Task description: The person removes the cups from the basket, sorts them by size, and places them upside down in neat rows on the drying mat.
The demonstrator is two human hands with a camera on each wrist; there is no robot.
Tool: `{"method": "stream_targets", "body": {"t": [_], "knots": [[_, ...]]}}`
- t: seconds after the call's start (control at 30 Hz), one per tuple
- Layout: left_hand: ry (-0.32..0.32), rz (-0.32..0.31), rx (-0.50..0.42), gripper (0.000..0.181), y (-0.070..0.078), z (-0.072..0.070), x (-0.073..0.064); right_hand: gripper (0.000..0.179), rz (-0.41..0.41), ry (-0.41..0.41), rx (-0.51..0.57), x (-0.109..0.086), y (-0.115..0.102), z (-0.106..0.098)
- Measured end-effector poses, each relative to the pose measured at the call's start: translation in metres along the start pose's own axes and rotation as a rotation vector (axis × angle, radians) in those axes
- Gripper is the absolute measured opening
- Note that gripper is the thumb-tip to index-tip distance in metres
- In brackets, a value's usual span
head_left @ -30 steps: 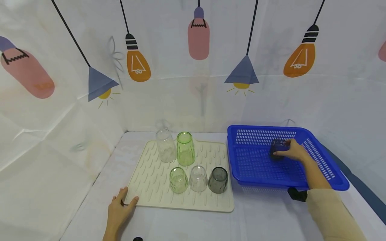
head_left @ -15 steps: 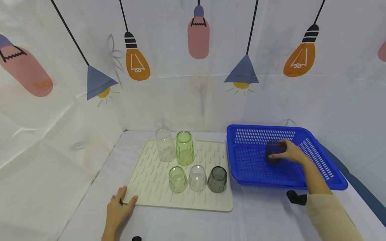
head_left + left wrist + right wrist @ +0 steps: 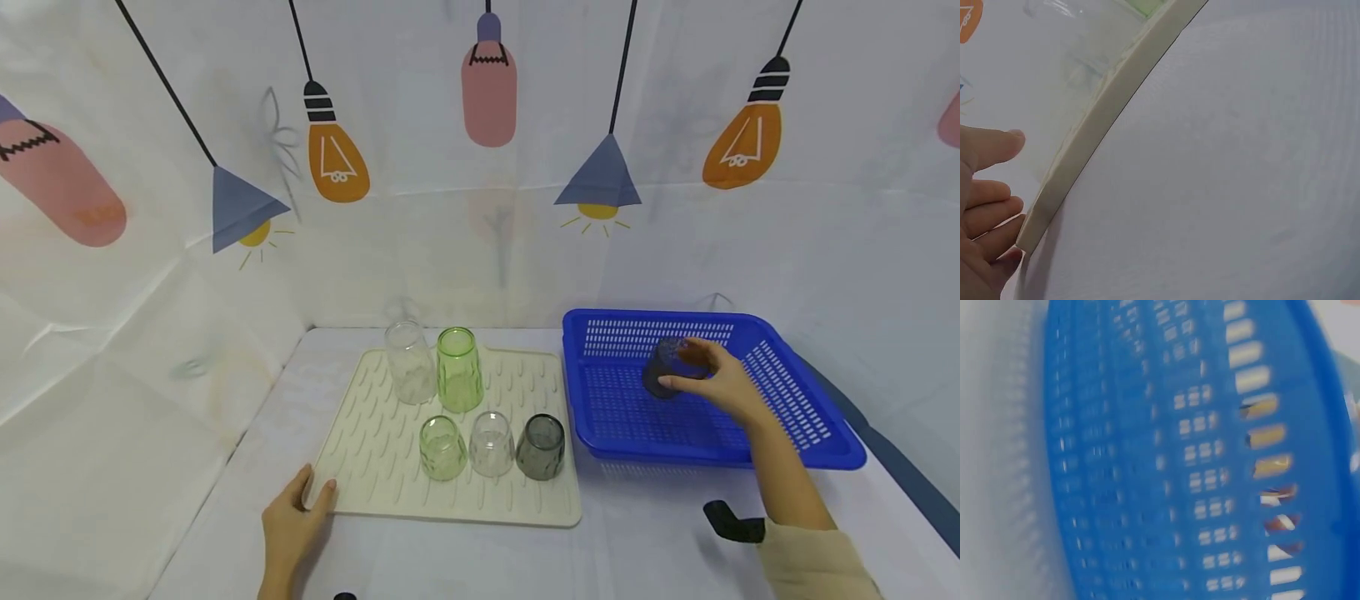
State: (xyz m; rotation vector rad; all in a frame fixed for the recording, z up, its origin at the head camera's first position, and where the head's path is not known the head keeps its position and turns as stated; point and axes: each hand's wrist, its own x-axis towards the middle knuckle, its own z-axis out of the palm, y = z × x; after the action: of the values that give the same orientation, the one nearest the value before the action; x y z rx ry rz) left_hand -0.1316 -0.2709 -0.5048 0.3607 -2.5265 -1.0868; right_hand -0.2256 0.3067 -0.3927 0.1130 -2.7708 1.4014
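Above the floor of a blue slotted plastic basket [image 3: 615,417], my right hand [image 3: 723,383] grips a dark drinking glass [image 3: 663,367], which leans to one side. The right wrist view shows mostly the basket's slotted side [image 3: 1147,456], blurred, hiding the hand and glass. My left hand [image 3: 292,521] rests at the near left corner of a cream ridged drying mat [image 3: 367,467]. In the left wrist view, the fingers [image 3: 997,206] lie by the mat's edge [image 3: 1085,137], relaxed. On the mat stand several upturned glasses: tall clear [image 3: 411,367], tall green [image 3: 460,371], short green [image 3: 442,448], short clear [image 3: 492,444], short dark [image 3: 540,447].
The basket stands right of the mat on a white-covered table [image 3: 465,562]. A patterned cloth wall [image 3: 442,250] rises behind the table. A black camera mount [image 3: 735,523] juts from the right wrist, near the basket's front side.
My right hand has lifted the dark glass and shifted it left inside the basket, tilting it. The left hand has stayed at the mat's corner. The glasses on the mat stand as before.
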Motion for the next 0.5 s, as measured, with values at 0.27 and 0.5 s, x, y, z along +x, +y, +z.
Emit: {"method": "stream_targets", "body": {"t": [0.27,0.5], "knots": [[0.176,0.115,-0.128,0.038,0.013,0.007,0.006,0.076,-0.062,0.105,0.185,-0.019,-0.021,0.014],[0.053,0.13,-0.294,0.039,0.041,0.009,0.008,0.068,-0.161,0.094,0.353,-0.031,-0.04,0.023]]}}
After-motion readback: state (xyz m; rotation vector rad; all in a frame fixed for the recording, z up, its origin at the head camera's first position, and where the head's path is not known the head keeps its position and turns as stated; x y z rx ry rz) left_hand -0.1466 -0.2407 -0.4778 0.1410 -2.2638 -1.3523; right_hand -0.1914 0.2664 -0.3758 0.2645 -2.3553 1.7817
